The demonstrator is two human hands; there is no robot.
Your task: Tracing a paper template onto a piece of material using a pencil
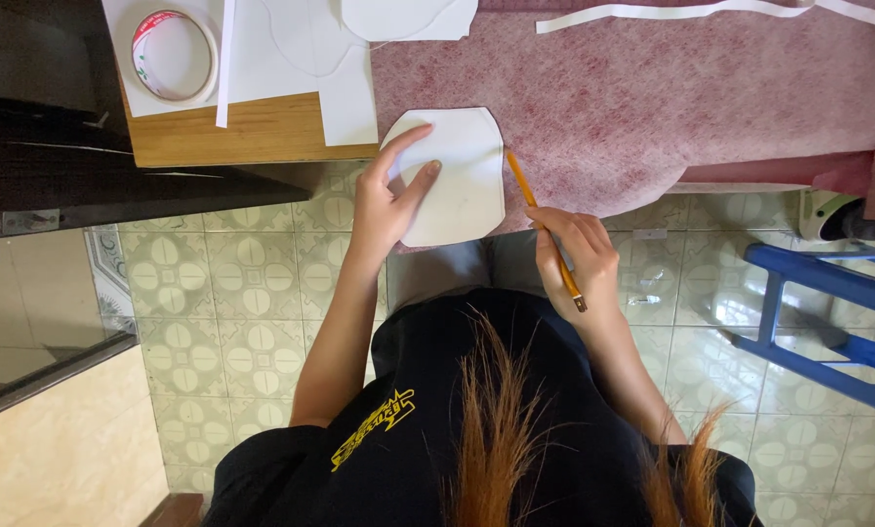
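— What do we see closest to us?

— Our own black shirt and loose strands of hair, and past them our two forearms reaching up over the patterned tiled floor.

— And our right hand?

— Its fingers are curled shut around a yellow pencil, gripping it low on the shaft. The pencil slants up and to the left, and its tip sits at the right edge of the white paper template.

— Where does our left hand stand?

— It lies flat on the template's left part, fingers spread and open, index finger stretched toward the upper edge and thumb pressing near the middle. It clasps nothing; it only bears down.

— And the template itself?

— It is a rounded, shield-like white piece lying on the pink fabric, near that cloth's lower left edge, partly overhanging toward us.

— What is farther off?

— To the right, a blue plastic stool stands on the tiles. Beyond the template, the wooden tabletop carries white paper sheets and a roll of tape resting on them. Thin white paper strips lie across the fabric's far edge.
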